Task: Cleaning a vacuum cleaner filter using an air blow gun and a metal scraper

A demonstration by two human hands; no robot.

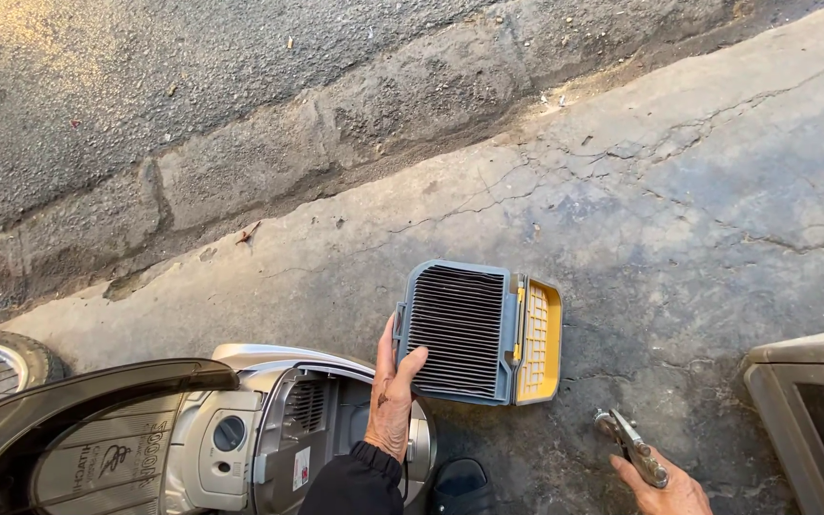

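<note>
Air filter: grey-framed pleated air filter (458, 332) with yellow mesh section, held above cracked concrete pavement (679, 210).
Left hand: left hand (391, 401) clamped on filter's near-left edge, thumb on pleats.
Right hand: right hand (665, 488) closed around pliers (633, 446), lower right of filter.
Below grip: scooter (193, 434), seat raised.
</note>
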